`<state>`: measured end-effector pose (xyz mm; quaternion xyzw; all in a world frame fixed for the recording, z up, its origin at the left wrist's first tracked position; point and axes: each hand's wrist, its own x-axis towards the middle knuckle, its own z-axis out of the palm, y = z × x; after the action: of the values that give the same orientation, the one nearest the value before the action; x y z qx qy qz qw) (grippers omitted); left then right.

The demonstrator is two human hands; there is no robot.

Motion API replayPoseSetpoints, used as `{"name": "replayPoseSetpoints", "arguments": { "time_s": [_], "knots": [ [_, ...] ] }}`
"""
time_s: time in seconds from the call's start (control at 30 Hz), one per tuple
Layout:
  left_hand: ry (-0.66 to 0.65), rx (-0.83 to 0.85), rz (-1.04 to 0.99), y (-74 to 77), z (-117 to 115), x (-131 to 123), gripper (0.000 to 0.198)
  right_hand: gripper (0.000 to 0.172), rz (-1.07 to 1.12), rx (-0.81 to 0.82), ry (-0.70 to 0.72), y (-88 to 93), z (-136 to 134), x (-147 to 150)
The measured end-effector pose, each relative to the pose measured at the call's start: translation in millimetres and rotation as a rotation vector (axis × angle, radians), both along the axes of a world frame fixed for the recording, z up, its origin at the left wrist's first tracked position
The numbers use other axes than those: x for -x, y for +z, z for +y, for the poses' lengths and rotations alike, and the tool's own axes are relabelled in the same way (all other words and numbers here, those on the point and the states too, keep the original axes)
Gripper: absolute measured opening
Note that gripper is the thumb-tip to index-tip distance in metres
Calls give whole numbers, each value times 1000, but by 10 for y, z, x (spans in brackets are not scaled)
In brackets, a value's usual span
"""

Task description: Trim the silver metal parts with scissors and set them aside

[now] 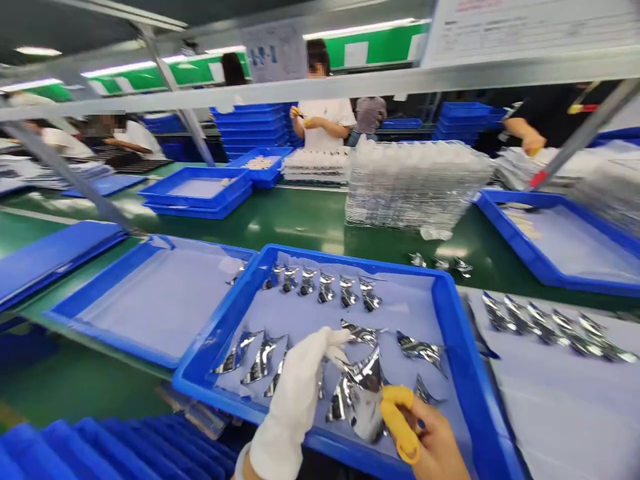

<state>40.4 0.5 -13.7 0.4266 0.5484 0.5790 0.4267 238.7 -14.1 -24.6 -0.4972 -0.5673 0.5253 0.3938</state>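
Note:
A blue tray lined with pale paper holds several shiny chrome-like curved parts, some in a back row, others at the left and right. My left hand, in a white glove, reaches over the tray's middle, its fingertips at the upper left edge of a shiny part. My right hand wears yellow finger covers on thumb and finger, which pinch that part's right side. Below the held part, another shiny piece lies on the paper.
A paper-lined blue tray adjoins at the left. More shiny parts lie on paper at the right. Behind stand stacked clear plastic trays and blue trays. A metal bar crosses above. People work across the table.

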Motion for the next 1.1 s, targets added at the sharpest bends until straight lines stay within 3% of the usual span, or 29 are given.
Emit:
{"name": "replayPoseSetpoints", "arguments": {
  "time_s": [0.07,0.17,0.37,0.53,0.67,0.83,1.1],
  "knots": [
    [65,62,-98,-80,-23,0,51,39,-21,-102,9,28,47,32],
    [31,48,-93,-149,-86,-27,52,36,-43,-243,-69,98,65,99],
    [94,178,55,-92,-207,-225,65,28,-123,-462,-91,135,-49,181],
    [155,9,77,-106,-209,-214,49,17,-238,-785,-82,103,-85,147],
    [169,-139,165,-88,-203,-157,30,26,-379,-976,-70,31,-128,75],
    [152,-280,178,5,-217,-178,20,37,-434,-1018,-9,-41,-148,18],
    [46,-397,262,106,-290,-232,39,32,-408,-1006,-37,-119,-119,67]
  ]
}}
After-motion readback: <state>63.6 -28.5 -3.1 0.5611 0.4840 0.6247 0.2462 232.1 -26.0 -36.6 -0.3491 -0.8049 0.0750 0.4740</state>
